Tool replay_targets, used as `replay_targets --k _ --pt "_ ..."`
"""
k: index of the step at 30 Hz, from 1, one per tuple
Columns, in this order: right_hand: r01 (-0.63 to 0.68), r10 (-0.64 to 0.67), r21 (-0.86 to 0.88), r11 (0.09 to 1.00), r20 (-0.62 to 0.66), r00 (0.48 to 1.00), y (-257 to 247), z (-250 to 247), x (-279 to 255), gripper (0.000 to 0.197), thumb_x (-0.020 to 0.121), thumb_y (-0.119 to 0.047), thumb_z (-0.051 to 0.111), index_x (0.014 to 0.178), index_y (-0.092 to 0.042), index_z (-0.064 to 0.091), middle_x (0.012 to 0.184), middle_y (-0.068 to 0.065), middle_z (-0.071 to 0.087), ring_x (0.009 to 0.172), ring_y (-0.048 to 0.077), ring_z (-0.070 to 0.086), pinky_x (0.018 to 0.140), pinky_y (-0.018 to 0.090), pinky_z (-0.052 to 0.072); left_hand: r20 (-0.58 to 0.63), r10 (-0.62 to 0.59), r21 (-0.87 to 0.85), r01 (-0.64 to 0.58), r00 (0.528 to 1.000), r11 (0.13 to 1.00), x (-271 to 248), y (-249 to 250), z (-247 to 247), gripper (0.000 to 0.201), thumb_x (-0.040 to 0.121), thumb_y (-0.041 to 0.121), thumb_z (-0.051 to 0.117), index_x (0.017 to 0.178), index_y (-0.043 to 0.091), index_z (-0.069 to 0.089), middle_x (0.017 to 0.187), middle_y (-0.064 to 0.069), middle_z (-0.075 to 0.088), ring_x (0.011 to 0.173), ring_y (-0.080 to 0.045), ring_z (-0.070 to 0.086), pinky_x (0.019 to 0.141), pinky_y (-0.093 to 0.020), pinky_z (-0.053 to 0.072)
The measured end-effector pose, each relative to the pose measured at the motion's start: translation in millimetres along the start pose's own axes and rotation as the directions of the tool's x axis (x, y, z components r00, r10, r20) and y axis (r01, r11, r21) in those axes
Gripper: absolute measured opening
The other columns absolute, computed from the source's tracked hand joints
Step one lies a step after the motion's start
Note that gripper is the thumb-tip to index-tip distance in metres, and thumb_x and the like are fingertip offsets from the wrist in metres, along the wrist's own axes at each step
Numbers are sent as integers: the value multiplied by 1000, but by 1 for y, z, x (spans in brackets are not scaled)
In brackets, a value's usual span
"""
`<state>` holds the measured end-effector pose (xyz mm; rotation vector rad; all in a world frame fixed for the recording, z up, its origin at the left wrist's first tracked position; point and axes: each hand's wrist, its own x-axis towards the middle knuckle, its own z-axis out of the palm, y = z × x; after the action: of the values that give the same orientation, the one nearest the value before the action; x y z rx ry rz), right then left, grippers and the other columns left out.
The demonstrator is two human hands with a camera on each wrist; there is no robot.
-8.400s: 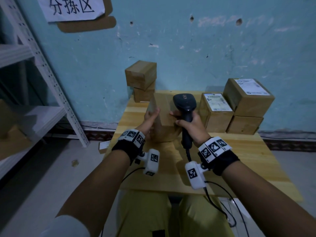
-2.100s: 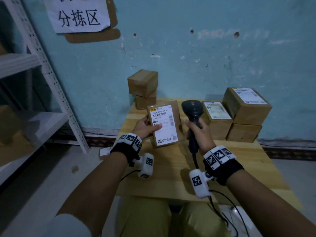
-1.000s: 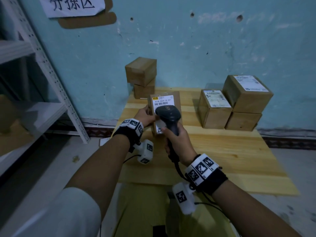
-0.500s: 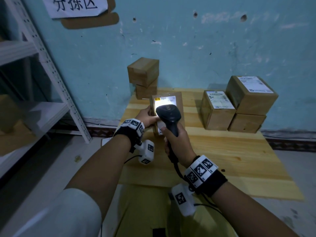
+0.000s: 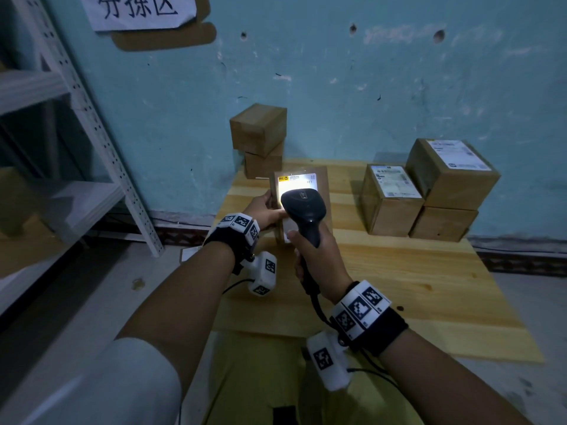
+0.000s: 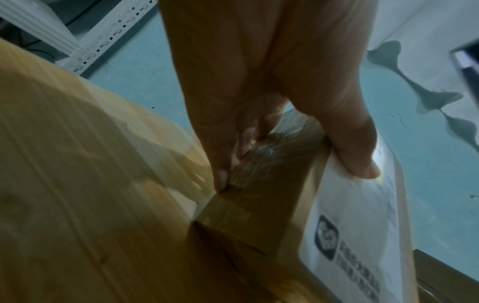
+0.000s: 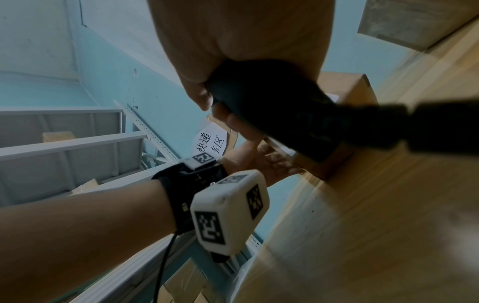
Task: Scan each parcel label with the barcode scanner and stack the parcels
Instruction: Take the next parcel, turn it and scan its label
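A brown cardboard parcel [image 5: 322, 185] stands tilted on the wooden table [image 5: 414, 280], its white label [image 5: 296, 182] facing me and lit bright by the scanner's light. My left hand [image 5: 267, 211] grips the parcel's left edge, thumb on the label [image 6: 355, 235], fingers behind the box [image 6: 261, 205]. My right hand [image 5: 316, 256] grips the handle of the black barcode scanner [image 5: 303, 207], whose head points at the label from close range. In the right wrist view the scanner handle [image 7: 272, 106] fills my fist.
Two plain parcels [image 5: 260, 136] are stacked at the table's back left against the blue wall. Three more parcels [image 5: 423, 191] sit at the back right, two with labels up. A white metal shelf rack [image 5: 92, 124] stands on the left. The scanner cable [image 5: 319, 311] trails off the front edge.
The parcel was turned label-up, then my right hand brought the scanner in front of it. Within the last second the scan light came on across the label; both hands stay nearly still.
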<state>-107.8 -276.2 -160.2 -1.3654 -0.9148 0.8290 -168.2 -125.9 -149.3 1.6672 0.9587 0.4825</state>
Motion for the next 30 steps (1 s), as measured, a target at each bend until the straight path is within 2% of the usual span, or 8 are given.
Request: replay_targets --k 4,8,12,14,19,21,24,30 --pt "-2 3 41 999 -15 1000 -3 -3 -3 14 91 -16 56 98 -11 45 54 7 46 33 14 41 37 23 36 -4 -15 -56 15 1000 998 2 -2 1 55 86 8 62 136 14 43 129 -21 56 116 -36 56 92 -40 47" --pt "53 -53 39 998 7 999 -12 -8 -12 11 91 -14 56 95 -14 46 51 5 45 32 13 41 36 24 36 4 -23 -123 23 1000 992 5 -4 1 52 87 3 59 136 12 42 129 -25 55 111 -37 59 71 -27 51" --pt "99 -102 70 993 38 994 -19 -11 -22 8 92 -16 54 88 -16 47 46 5 45 31 15 40 35 24 34 10 -36 -142 37 999 989 7 -5 0 52 87 2 58 136 12 43 130 -24 55 117 -39 55 82 -35 47" --pt "107 -111 80 991 43 993 -20 -11 -24 8 93 -18 52 87 -17 47 45 4 44 31 15 39 35 24 33 6 -41 -143 41 999 989 7 -4 0 52 87 3 59 136 13 43 130 -22 56 117 -38 55 82 -34 48" --pt "81 -85 91 993 41 996 -23 -8 -27 10 94 -22 50 85 -18 47 47 7 43 31 15 38 35 23 32 -25 -50 -116 47 998 992 5 -3 2 50 87 7 60 134 14 45 127 -22 57 116 -40 56 59 -21 49" --pt "74 -78 87 993 39 996 -22 -8 -28 9 94 -22 50 87 -18 48 47 6 44 31 15 38 35 23 32 -37 -51 -114 46 998 992 5 -3 3 49 87 7 59 134 14 45 128 -21 57 117 -40 55 62 -23 50" --pt "73 -76 79 994 35 997 -22 -8 -28 10 94 -23 50 85 -19 47 45 4 44 31 14 39 35 22 33 -25 -50 -123 47 998 991 4 -4 3 51 87 8 60 135 15 45 130 -21 56 118 -38 55 78 -31 48" --pt "61 -64 68 996 32 997 -23 -8 -29 9 94 -25 50 86 -21 47 48 3 45 31 15 39 36 23 32 -28 -39 -133 35 999 990 -2 0 4 53 88 5 58 137 13 42 131 -18 56 118 -35 55 82 -30 47"
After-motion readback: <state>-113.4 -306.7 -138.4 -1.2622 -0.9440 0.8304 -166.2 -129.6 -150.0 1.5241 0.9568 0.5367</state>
